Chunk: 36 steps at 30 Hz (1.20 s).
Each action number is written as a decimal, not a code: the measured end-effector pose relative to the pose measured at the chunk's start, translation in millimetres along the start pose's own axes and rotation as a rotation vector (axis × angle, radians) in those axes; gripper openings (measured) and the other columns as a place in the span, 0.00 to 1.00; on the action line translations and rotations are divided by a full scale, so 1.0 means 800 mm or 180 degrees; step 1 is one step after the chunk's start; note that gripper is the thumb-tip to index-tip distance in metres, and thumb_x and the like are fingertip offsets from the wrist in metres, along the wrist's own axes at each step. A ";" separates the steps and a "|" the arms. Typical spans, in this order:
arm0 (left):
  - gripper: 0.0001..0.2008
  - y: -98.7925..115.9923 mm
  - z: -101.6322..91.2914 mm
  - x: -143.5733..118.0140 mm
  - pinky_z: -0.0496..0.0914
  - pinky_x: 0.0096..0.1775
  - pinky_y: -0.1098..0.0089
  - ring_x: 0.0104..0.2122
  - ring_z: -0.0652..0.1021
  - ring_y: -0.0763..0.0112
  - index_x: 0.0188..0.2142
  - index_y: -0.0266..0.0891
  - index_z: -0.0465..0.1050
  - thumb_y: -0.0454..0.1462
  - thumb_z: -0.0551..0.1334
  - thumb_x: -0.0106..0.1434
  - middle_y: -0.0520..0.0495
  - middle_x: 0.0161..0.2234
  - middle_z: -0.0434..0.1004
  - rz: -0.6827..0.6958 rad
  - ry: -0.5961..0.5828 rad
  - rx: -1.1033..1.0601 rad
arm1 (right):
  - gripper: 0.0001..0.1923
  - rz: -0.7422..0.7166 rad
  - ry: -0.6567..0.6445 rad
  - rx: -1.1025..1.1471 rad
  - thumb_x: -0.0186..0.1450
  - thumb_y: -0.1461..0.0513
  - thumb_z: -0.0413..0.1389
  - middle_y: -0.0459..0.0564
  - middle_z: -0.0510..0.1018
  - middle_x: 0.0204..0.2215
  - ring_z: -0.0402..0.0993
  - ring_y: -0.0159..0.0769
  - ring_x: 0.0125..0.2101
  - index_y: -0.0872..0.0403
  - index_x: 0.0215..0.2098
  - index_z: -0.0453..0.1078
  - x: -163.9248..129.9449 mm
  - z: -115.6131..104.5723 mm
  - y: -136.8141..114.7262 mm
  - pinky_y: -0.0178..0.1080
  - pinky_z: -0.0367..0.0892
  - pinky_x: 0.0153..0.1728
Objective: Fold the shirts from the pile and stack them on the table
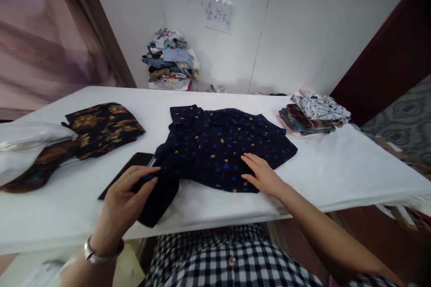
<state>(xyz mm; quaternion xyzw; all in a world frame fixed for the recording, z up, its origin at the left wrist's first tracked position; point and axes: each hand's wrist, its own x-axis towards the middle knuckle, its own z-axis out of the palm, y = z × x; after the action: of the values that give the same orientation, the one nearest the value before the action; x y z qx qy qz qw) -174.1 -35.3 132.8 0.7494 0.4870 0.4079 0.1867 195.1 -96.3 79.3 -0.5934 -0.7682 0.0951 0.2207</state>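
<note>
A dark navy shirt [215, 148] with small blue and yellow spots lies spread over the middle of the white table. My left hand [129, 188] pinches dark cloth at the shirt's left end, thumb and forefinger close together. Beneath that end is a flat black piece [134, 163], partly covered by the cloth and my hand; its kind is unclear. My right hand [261, 175] rests on the shirt's lower right part, fingers stretched out and thumb apart.
Dark floral cloth [107, 130] and white cloth [27, 148] lie at the left of the white table [363, 170]. Folded clothes [313, 112] are stacked at the right. A tall clothes pile [171, 60] stands beyond the far edge. A paper sign [218, 15] hangs on the wall.
</note>
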 end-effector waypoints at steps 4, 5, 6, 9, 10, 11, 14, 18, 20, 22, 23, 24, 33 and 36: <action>0.11 0.018 0.001 0.004 0.70 0.42 0.68 0.41 0.75 0.65 0.38 0.41 0.76 0.39 0.55 0.61 0.48 0.40 0.74 0.0057 -0.0058 -0.0197 | 0.28 -0.0222 -0.0103 -0.0120 0.66 0.58 0.54 0.56 0.64 0.61 0.57 0.47 0.62 0.51 0.63 0.58 0.029 0.015 -0.010 0.54 0.56 0.59; 0.11 0.020 0.004 0.005 0.70 0.43 0.68 0.42 0.75 0.65 0.36 0.42 0.76 0.38 0.54 0.61 0.48 0.40 0.74 0.0070 -0.0014 -0.0218 | 0.29 -0.0333 -0.0163 -0.0136 0.65 0.59 0.55 0.56 0.65 0.60 0.58 0.46 0.61 0.51 0.63 0.58 0.038 0.019 -0.015 0.53 0.57 0.58; 0.11 0.022 0.006 0.005 0.70 0.45 0.66 0.42 0.75 0.65 0.35 0.42 0.76 0.38 0.54 0.61 0.48 0.40 0.74 0.0077 0.0063 -0.0233 | 0.29 -0.0412 -0.0225 -0.0161 0.64 0.61 0.56 0.57 0.67 0.58 0.60 0.47 0.59 0.51 0.63 0.59 0.046 0.024 -0.021 0.52 0.59 0.57; 0.11 0.024 0.012 0.005 0.69 0.49 0.64 0.44 0.75 0.64 0.36 0.42 0.75 0.38 0.54 0.63 0.49 0.42 0.75 0.0029 0.0375 -0.0246 | 0.21 -0.0442 -0.0363 -0.0145 0.62 0.65 0.56 0.56 0.76 0.46 0.70 0.44 0.48 0.53 0.54 0.68 0.064 0.030 -0.039 0.48 0.65 0.50; 0.12 0.024 0.014 0.004 0.69 0.50 0.63 0.45 0.76 0.64 0.38 0.42 0.75 0.39 0.54 0.63 0.49 0.43 0.75 -0.0052 0.0497 -0.0225 | 0.17 -0.0400 -0.0304 0.0000 0.62 0.65 0.55 0.54 0.77 0.41 0.72 0.42 0.44 0.53 0.50 0.72 0.066 0.027 -0.042 0.46 0.66 0.47; 0.13 0.023 0.015 0.003 0.69 0.52 0.62 0.46 0.76 0.63 0.41 0.42 0.75 0.40 0.55 0.64 0.49 0.44 0.76 -0.0170 0.0625 -0.0209 | 0.13 -0.0334 -0.0159 0.0250 0.63 0.66 0.54 0.52 0.77 0.38 0.73 0.40 0.41 0.53 0.45 0.74 0.066 0.022 -0.042 0.43 0.67 0.46; 0.21 0.017 0.020 0.000 0.67 0.55 0.59 0.48 0.76 0.62 0.53 0.41 0.69 0.44 0.57 0.63 0.47 0.45 0.77 -0.0417 0.0776 -0.0320 | 0.10 0.0059 0.0750 0.1327 0.64 0.62 0.51 0.48 0.77 0.35 0.73 0.36 0.38 0.51 0.39 0.75 0.051 -0.005 -0.027 0.39 0.68 0.43; 0.33 -0.003 0.045 -0.007 0.67 0.55 0.57 0.51 0.74 0.60 0.61 0.43 0.58 0.49 0.61 0.59 0.44 0.52 0.73 -0.0100 -0.0141 -0.0111 | 0.12 0.1099 0.1797 0.1972 0.61 0.57 0.53 0.48 0.78 0.36 0.73 0.38 0.37 0.52 0.39 0.74 0.007 -0.029 0.012 0.40 0.69 0.40; 0.33 -0.013 0.061 -0.011 0.66 0.55 0.55 0.53 0.72 0.56 0.60 0.43 0.59 0.49 0.61 0.58 0.41 0.55 0.71 0.0091 -0.0685 0.0450 | 0.14 0.1473 0.2028 0.2054 0.60 0.55 0.53 0.48 0.78 0.34 0.73 0.37 0.34 0.52 0.40 0.73 -0.013 -0.028 0.026 0.39 0.69 0.37; 0.28 -0.021 0.070 -0.012 0.67 0.52 0.53 0.51 0.73 0.53 0.56 0.40 0.65 0.47 0.59 0.59 0.40 0.52 0.73 0.0245 -0.1029 0.0952 | 0.15 0.1603 0.2115 0.2170 0.60 0.54 0.52 0.47 0.77 0.31 0.72 0.35 0.31 0.52 0.40 0.72 -0.027 -0.024 0.031 0.38 0.68 0.34; 0.23 -0.024 0.072 -0.012 0.68 0.50 0.54 0.48 0.75 0.53 0.52 0.40 0.69 0.46 0.58 0.59 0.40 0.48 0.76 0.0299 -0.1119 0.1124 | 0.14 0.1599 0.2077 0.2224 0.60 0.54 0.53 0.46 0.77 0.30 0.72 0.35 0.31 0.52 0.40 0.71 -0.032 -0.022 0.030 0.38 0.68 0.33; 0.18 -0.026 0.070 -0.012 0.69 0.47 0.55 0.44 0.76 0.54 0.46 0.40 0.73 0.44 0.57 0.60 0.42 0.43 0.78 0.0330 -0.1160 0.1231 | 0.14 0.1574 0.1974 0.2257 0.60 0.54 0.53 0.46 0.76 0.30 0.71 0.35 0.30 0.52 0.39 0.71 -0.035 -0.020 0.027 0.37 0.68 0.33; 0.11 -0.022 0.005 -0.009 0.70 0.32 0.68 0.28 0.76 0.66 0.35 0.43 0.75 0.43 0.57 0.56 0.50 0.32 0.77 -0.0360 0.0197 0.1092 | 0.08 0.1423 0.1626 0.2856 0.55 0.57 0.58 0.41 0.71 0.22 0.66 0.29 0.23 0.52 0.31 0.69 0.003 -0.030 -0.004 0.32 0.62 0.24; 0.12 -0.010 -0.002 -0.018 0.66 0.24 0.72 0.20 0.71 0.72 0.33 0.42 0.75 0.45 0.59 0.54 0.53 0.26 0.77 -0.0711 -0.0233 0.0413 | 0.07 0.1321 0.1600 0.3094 0.54 0.59 0.59 0.40 0.70 0.22 0.66 0.27 0.22 0.52 0.30 0.67 0.051 -0.044 -0.004 0.31 0.63 0.24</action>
<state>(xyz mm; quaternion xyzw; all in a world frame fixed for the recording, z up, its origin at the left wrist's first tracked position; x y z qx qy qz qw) -182.9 -44.7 122.3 0.7154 0.5856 0.3246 0.1997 200.2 -62.1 121.3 -0.5665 -0.4281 0.3341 0.6198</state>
